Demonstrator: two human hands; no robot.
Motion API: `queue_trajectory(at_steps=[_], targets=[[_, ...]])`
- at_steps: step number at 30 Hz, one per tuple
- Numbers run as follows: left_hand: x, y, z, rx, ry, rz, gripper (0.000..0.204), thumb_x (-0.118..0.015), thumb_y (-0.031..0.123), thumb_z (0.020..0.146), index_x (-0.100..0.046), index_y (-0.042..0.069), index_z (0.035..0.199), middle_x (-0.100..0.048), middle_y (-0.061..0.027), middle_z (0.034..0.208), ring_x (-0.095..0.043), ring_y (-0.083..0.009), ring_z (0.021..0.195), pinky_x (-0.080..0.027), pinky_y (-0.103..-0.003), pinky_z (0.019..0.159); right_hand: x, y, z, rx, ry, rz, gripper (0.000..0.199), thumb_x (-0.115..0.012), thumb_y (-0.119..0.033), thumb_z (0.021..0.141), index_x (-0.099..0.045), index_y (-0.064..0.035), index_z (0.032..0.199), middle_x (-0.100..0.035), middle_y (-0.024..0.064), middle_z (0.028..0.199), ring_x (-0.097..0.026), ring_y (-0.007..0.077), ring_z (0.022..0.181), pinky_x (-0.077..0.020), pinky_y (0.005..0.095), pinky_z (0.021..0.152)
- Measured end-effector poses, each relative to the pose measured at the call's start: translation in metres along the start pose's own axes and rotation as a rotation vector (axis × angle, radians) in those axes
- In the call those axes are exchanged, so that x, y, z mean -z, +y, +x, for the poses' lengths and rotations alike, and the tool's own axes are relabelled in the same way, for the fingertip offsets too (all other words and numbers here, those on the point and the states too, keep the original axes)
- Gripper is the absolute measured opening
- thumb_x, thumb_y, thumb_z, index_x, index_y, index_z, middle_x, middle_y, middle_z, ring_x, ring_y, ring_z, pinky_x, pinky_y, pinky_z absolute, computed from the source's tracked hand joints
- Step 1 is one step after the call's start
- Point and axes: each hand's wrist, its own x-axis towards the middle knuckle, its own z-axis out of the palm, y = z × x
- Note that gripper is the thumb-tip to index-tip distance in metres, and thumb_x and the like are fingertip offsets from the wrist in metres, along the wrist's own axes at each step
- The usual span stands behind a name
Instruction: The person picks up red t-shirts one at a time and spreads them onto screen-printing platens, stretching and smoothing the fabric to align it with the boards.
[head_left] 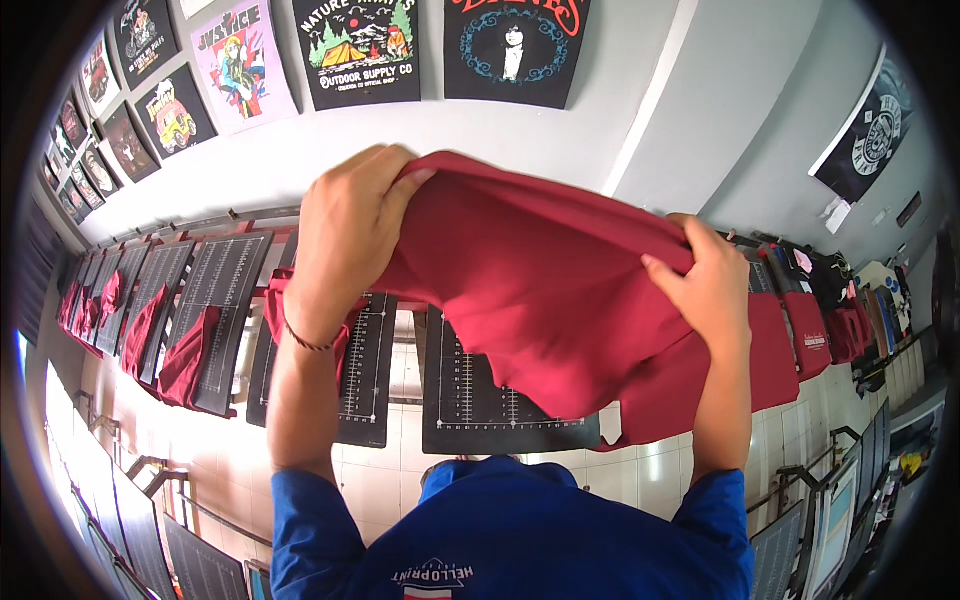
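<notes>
**Mia:** What is way over on the left?

**Ben:** A row of black boards with white ruler lines. Some have dark red shirts [188,358] hanging on them. One black board [222,300] stands close to the left arm.

**Mia:** And what is the left hand doing?

**Ben:** The left hand [345,225] is closed tight on the top edge of a big dark red T-shirt [525,290]. The fingers curl over the cloth. There is a thin bracelet [308,343] on that wrist.

**Mia:** Where is the T-shirt?

**Ben:** It is held up in the air, stretched between both hands. It hangs down over another black board with white lines [480,400] in the middle.

**Mia:** What about the right hand?

**Ben:** The right hand [705,285] is closed on the other side of the T-shirt's top edge, with cloth bunched in its fingers.

**Mia:** What is under the arms?

**Ben:** A blue shirt [520,540] that the person is wearing, and a white tile floor [400,480] below.

**Mia:** And up on the wall?

**Ben:** Picture prints hang there, like a black one with a tent and trees [358,48]. At the far right hang more red shirts [810,335].
</notes>
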Motion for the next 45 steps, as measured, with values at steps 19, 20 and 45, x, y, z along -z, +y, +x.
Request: queue_trajectory(at_steps=[19, 20, 45], targets=[[-0.048, 0.069, 0.082, -0.224, -0.471, -0.191, 0.048, -0.071, 0.044, 0.090, -0.067, -0.002, 0.080, -0.061, -0.0205, 0.064, -0.061, -0.0338, 0.060, -0.049, -0.041, 0.061, -0.018, -0.045, 0.015, -0.116, 0.144, 0.986, 0.025, -0.069, -0.013, 0.093, -0.060, 0.0021, 0.111, -0.070, 0.0075, 0.099, -0.068, 0.0162, 0.088, -0.0542, 0.0318, 0.077], [-0.049, 0.068, 0.080, -0.229, -0.468, -0.192, 0.047, -0.071, 0.044, 0.091, -0.067, -0.002, 0.081, -0.061, -0.0204, 0.064, -0.061, -0.0336, 0.060, -0.049, -0.041, 0.061, -0.037, -0.055, 0.021, -0.060, 0.104, 1.075, 0.030, -0.070, -0.014, 0.093, -0.059, 0.0020, 0.116, -0.069, 0.0068, 0.102, -0.066, 0.0146, 0.089, -0.0529, 0.0306, 0.078], [-0.115, 0.005, -0.053, 0.840, -0.129, -1.734, 0.004, -0.055, 0.016, 0.103, -0.055, 0.012, 0.105, -0.065, -0.0073, 0.104, -0.070, -0.0274, 0.098, -0.057, -0.042, 0.085, -0.045, 0.001, -0.009, -0.353, 0.555, 1.125, 0.008, -0.066, -0.006, 0.091, -0.062, -0.0014, 0.095, -0.051, -0.0047, 0.080, -0.037, 0.0011, 0.068, -0.0331, 0.0199, 0.058]])
